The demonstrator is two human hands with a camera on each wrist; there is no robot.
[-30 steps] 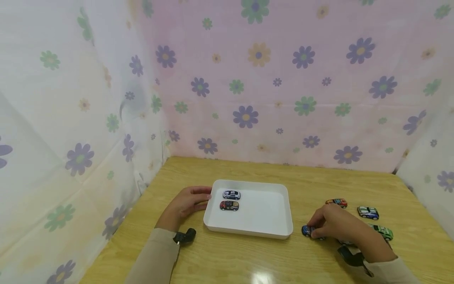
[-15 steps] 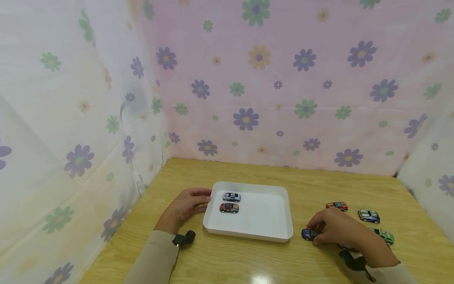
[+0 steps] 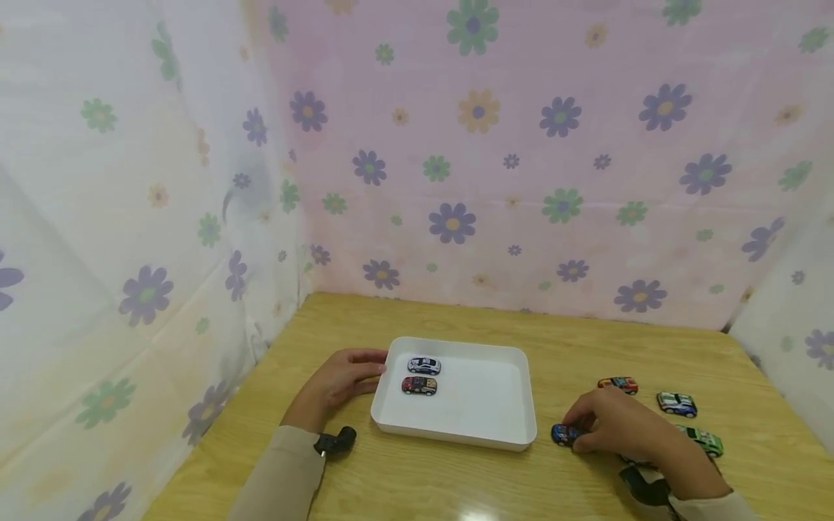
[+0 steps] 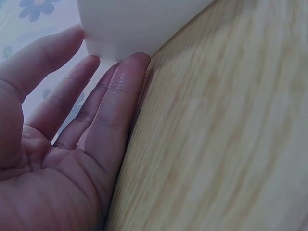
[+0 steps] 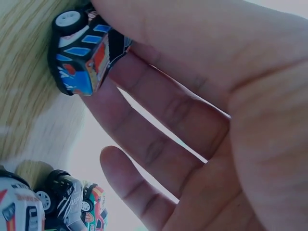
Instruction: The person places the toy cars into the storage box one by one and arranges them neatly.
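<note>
A blue toy car (image 3: 564,435) is pinched between the thumb and fingers of my right hand (image 3: 615,427), low at the table right of the tray. Its blue and black end (image 5: 77,67) shows in the right wrist view; the palm and thumb hide the rest. My left hand (image 3: 345,378) touches the left wall of the white tray (image 3: 482,434) with its fingertips, fingers fairly straight and resting by the wood. Inside the tray, at the left, a white toy car (image 3: 424,365) sits behind a red and black toy car (image 3: 419,386).
Around my right hand stand a red and orange toy car (image 3: 618,384), a white and blue one (image 3: 677,404) and a green one (image 3: 702,440). Another is partly hidden under the wrist. Flowered cloth (image 3: 456,181) walls in the wooden table (image 3: 417,477) at back and sides.
The head view has tilted up slightly, so everything sits a little lower. My right hand keeps its pinch on the blue toy car, nearly in place. The left hand stays at the tray.
</note>
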